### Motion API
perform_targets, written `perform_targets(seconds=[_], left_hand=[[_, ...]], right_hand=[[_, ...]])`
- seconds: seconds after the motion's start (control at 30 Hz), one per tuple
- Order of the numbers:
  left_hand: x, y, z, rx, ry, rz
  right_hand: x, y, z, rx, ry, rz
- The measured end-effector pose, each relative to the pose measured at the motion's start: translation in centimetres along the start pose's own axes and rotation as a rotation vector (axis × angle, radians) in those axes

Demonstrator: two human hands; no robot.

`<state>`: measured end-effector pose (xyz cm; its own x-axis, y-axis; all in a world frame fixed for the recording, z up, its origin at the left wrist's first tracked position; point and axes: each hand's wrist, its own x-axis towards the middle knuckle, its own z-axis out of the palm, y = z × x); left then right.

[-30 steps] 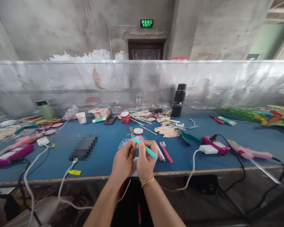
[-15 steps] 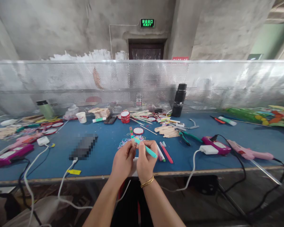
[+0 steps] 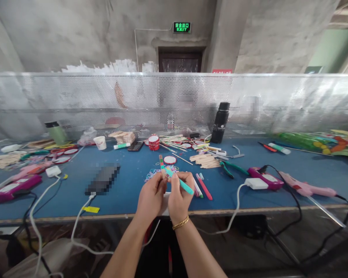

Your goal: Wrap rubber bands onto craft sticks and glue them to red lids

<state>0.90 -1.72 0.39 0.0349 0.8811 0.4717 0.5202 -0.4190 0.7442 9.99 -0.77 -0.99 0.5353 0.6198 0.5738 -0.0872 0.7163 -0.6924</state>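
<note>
Stick, narrow, wooden (image 3: pixel 161 161): one, raised over the bench (image 3: pixel 127 170) near its front edge; red, green and teal bands on the upper part. Lower end in the left hand (image 3: pixel 152 195), grip pinched firmly about it, fingertips just below the coloured part.

Marker, teal (image 3: pixel 186 187): one, in the right hand (image 3: pixel 179 197), grip closed round the barrel as for writing; tip end at the stick, slanting up and leftward. Whether tip meets wood: cannot tell.

Handling, as judged: left pinch best held low, off wet ink; the two hands braced together, as they nearly touch; light, even strokes across the width, each band stopped short of its neighbour so colours do not bleed.

Just beyond the hands: small loops, pastel, many (image 3: pixel 151 174); disc, white with red rim (image 3: pixel 170 160). A damp stick set on the loops could smear.

To the right: pen, pink (image 3: pixel 203 187), beside other pens; craft sticks, plain, a heap (image 3: pixel 204 160); tool, green-handled (image 3: pixel 240 168).
</note>
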Motion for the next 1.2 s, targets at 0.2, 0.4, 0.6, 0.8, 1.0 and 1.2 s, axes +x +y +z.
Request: perform_targets(seconds=[0.2, 0.4, 0.6, 0.8, 1.0, 1.2], left_hand=[[-0.07, -0.08, 0.07, 0.001, 0.011, -0.004], [-0.10, 0.03, 0.06, -0.002, 0.018, 0.014], [-0.12, 0.17, 0.05, 0.018, 0.047, 0.010], [-0.07, -0.06, 0.13, -0.005, 0.016, 0.006], [-0.10, 0.12, 0.04, 0.014, 0.032, 0.016], [-0.09, 0.03, 0.08, 0.005, 0.024, 0.022]], right_hand=[[-0.08, 0.05, -0.02, -0.017, -0.011, 0.007], [-0.06, -0.08, 0.00, -0.002, -0.020, -0.010], [-0.04, -0.15, 0.06, -0.012, 0.019, -0.004], [-0.04, -0.21, -0.09, 0.017, -0.039, -0.002], [-0.03, -0.08, -0.11, -0.035, 0.015, 0.006], [-0.10, -0.06, -0.06, 0.006, -0.027, -0.005]])
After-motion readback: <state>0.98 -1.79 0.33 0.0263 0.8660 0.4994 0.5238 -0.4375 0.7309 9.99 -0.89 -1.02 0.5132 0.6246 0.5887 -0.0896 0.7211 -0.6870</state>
